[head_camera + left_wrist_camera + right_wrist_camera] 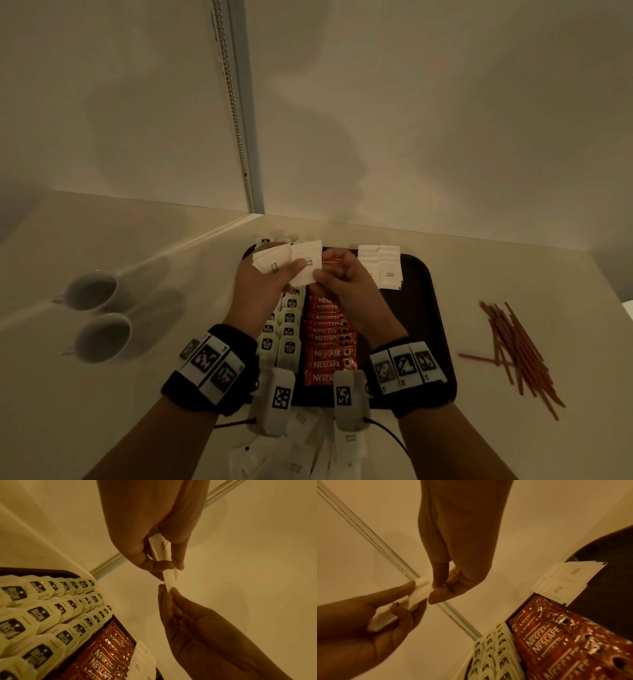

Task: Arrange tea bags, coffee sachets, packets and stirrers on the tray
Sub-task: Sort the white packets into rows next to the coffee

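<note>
1. Left hand [263,286], center of the head view, is how we grip a small fan of white sugar packets [274,262], fingers curled round them above the far end of the dark tray [430,308].
2. Two white cups [99,317] sit at mid-left on the counter.
3. On the tray we've got pale tea bags [286,329] in rows, with red Nescafe sachets [330,346] right beside them.
4. Right hand [346,287] pinches one packet [306,269] from that fan.
5. More sugar packets [385,265] sit stacked in the tray's upper-right corner.
6. Red stirrers [520,353] lie loose at right, off the tray.
</note>
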